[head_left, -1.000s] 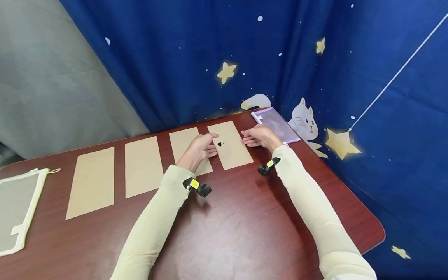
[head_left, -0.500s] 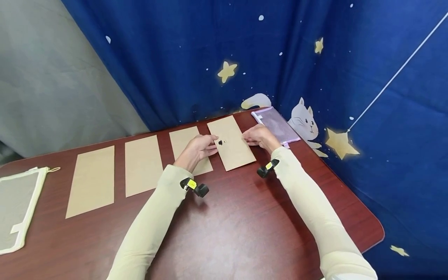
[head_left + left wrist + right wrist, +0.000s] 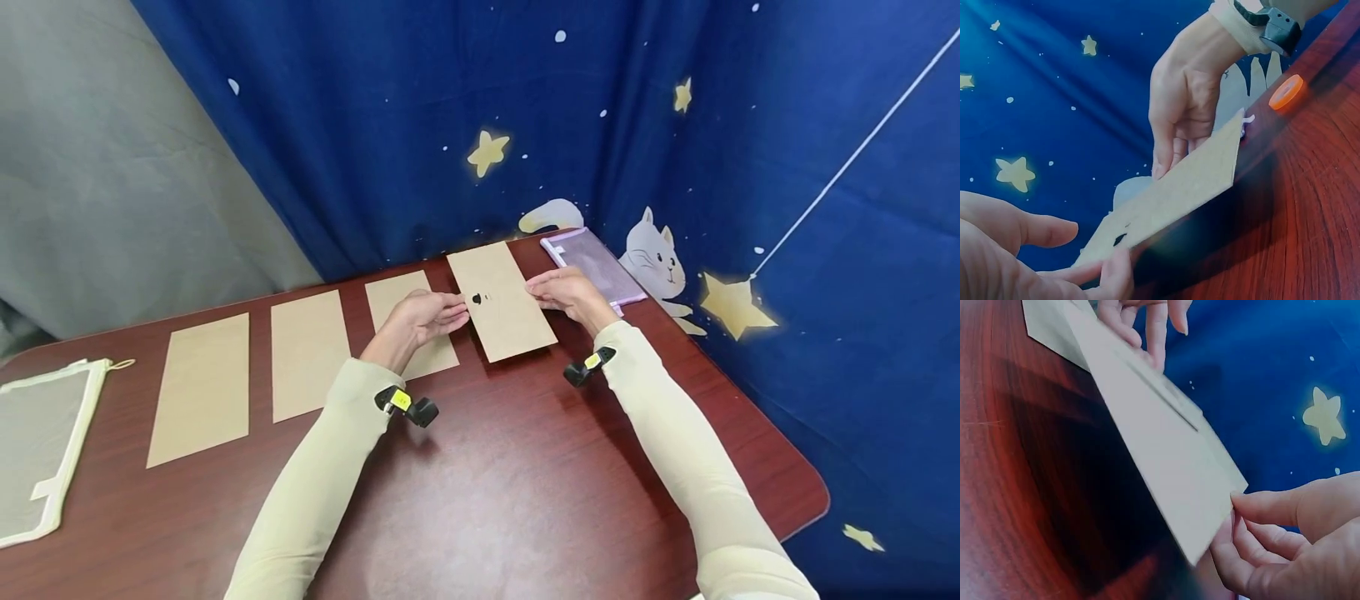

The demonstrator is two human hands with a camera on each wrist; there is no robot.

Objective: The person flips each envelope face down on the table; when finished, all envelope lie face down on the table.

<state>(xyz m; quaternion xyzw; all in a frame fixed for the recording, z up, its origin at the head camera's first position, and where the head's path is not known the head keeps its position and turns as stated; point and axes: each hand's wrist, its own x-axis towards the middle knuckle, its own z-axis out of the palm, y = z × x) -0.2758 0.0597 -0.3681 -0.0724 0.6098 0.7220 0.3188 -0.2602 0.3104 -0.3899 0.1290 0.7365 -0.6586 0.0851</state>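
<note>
A tan paper rectangle [image 3: 513, 312] with a small black hat-like mark is held above the table, tilted. At its right edge, my right hand [image 3: 567, 296] pinches it between thumb and fingers; the right wrist view shows the thumb [image 3: 1260, 505] at a corner. My left hand [image 3: 423, 319] touches the opposite edge. In the left wrist view its fingers [image 3: 1116, 275] lie against the paper rectangle [image 3: 1179, 181], while the left thumb [image 3: 1054, 231] stands apart from it. The left fingers look fairly straight.
More tan rectangles lie left: one [image 3: 380, 308] partly behind my left hand, then others [image 3: 309, 354] [image 3: 201, 387]. A purple-edged mesh pouch [image 3: 596, 265] lies at the back right, a cream-edged one [image 3: 45, 450] at far left. An orange ring [image 3: 1286, 92] sits on the table [image 3: 480, 508].
The marked rectangle lay flat between my hands; now it is raised off the table, with a shadow beneath. My right hand has taken hold of its right edge.
</note>
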